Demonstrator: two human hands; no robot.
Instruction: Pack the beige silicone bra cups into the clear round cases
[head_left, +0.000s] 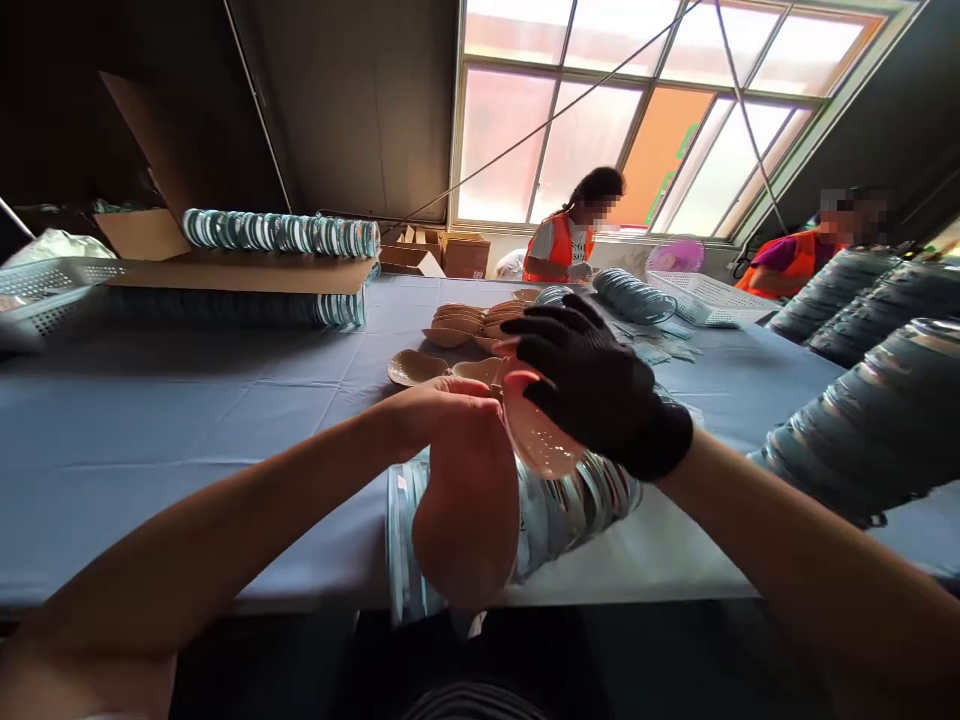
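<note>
Both hands' fingers grip one tan cup (536, 430); stacked rolls (555, 510) crowd beneath, more cups (457, 325) behind.

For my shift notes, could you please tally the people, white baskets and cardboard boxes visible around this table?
Co-workers in orange vests: 2
White baskets: 2
Cardboard boxes: 2 clearly seen; others too dark to tell
Total: 6
</note>
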